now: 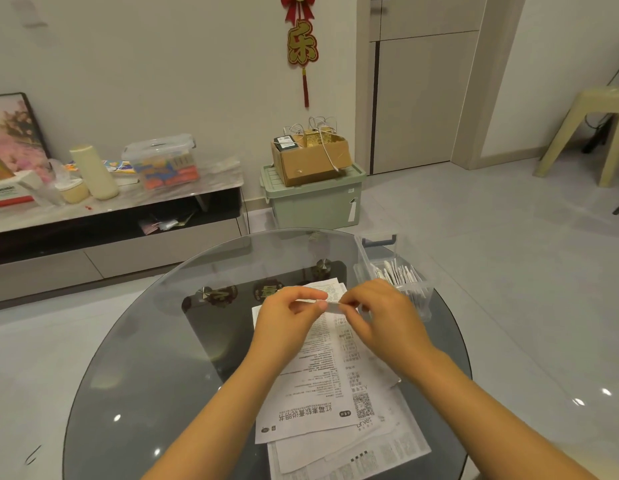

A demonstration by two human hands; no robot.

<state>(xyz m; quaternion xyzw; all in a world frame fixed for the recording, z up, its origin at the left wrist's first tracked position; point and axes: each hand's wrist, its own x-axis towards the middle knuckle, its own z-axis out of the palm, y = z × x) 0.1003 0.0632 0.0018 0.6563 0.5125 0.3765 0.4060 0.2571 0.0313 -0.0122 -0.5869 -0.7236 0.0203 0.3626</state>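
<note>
While the left hand [288,315] and right hand [382,317] pinch opposite ends of a small white paper strip [333,306], opening it seems to be the step in hand. The next move likely calls for a steady, even pull apart.

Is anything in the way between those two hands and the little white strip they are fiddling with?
Nothing visible. The left hand and the right hand both pinch the small white strip directly, one at each end, over the printed paper sheets on the round glass table.

A small, thin white paper strip [330,305] lies level, pinched at both ends above printed white leaflets [321,403].
</note>
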